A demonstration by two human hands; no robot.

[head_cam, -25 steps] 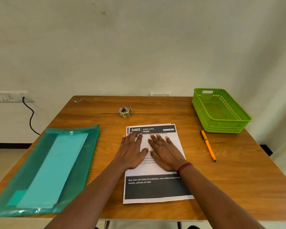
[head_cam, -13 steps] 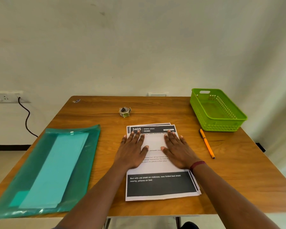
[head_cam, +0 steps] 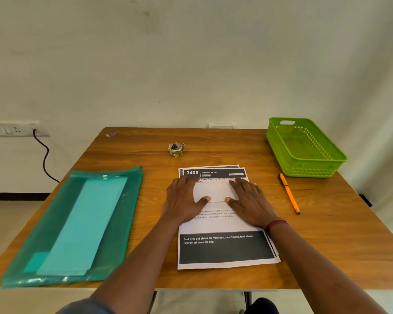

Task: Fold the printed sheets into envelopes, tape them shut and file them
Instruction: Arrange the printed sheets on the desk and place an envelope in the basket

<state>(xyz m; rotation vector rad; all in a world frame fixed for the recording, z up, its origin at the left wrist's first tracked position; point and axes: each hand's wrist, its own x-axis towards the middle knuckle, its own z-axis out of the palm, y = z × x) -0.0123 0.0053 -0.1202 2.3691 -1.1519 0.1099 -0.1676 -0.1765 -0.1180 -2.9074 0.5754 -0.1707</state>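
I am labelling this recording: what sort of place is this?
Probably a plain office or workroom, though I cannot be sure: a wooden table stands against a bare wall with a socket, and on it lie printed sheets, a folder and a pen.

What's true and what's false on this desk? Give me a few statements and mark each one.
1. Both the left hand and the right hand lie flat on the printed sheets. True.
2. The orange pen lies inside the green basket. False: it lies on the table, beside the basket.
3. The tape roll sits beyond the sheets, with no hand on it. True.
4. The teal folder lies right of the sheets. False: it lies to their left.
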